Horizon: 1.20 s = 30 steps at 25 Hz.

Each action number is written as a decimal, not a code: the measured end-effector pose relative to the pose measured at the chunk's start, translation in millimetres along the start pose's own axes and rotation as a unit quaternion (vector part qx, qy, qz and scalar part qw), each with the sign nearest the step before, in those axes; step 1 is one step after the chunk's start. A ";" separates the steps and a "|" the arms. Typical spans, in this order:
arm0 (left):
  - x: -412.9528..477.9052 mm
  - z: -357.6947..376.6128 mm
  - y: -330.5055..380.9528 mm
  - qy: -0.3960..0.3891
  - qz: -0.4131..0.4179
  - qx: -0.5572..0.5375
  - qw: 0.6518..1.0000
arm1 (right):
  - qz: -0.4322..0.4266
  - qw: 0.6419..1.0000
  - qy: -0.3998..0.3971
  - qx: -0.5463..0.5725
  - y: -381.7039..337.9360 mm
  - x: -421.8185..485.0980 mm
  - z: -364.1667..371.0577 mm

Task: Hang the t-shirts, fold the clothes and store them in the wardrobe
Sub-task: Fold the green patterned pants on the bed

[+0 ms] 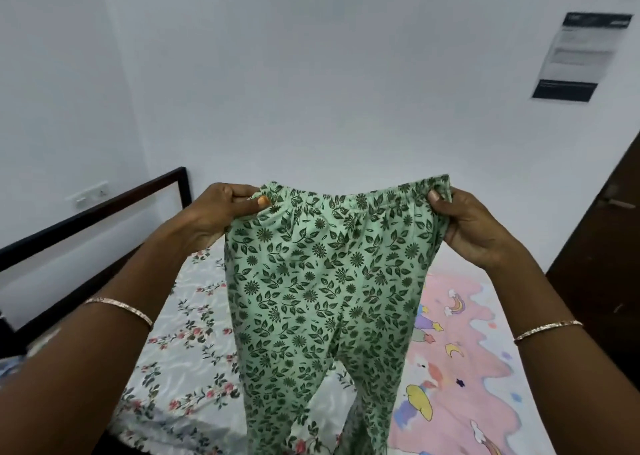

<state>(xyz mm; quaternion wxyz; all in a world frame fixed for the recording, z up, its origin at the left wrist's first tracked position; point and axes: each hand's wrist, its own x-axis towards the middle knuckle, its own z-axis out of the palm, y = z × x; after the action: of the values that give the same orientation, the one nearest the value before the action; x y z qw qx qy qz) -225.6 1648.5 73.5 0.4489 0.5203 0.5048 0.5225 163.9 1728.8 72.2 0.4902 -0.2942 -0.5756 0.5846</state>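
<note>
I hold up a pair of light green trousers (pixel 325 281) printed with dark green leaves and flowers, spread out in front of me above the bed. My left hand (pixel 221 212) pinches the left end of the elastic waistband. My right hand (pixel 467 226) pinches the right end. The waistband is stretched level between both hands and the two legs hang down past the bottom of the view.
Below lies a bed with a white floral sheet (pixel 187 344) on the left and a pink cartoon blanket (pixel 460 361) on the right. A dark headboard frame (pixel 104 205) runs along the left. A dark wooden door (pixel 609 247) stands at the right. White walls lie ahead.
</note>
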 end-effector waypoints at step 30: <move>82.9 185.6 -53.5 0.026 0.235 0.256 0.937 | 0.013 0.979 0.186 -0.081 56.2 63.7 79.5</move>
<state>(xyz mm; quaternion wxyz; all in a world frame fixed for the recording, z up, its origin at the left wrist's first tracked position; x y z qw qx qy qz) -48.2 1746.8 18.3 0.1517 0.7076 0.4963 0.4796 56.4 1764.4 45.3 0.5558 -0.4441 -0.5156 0.4776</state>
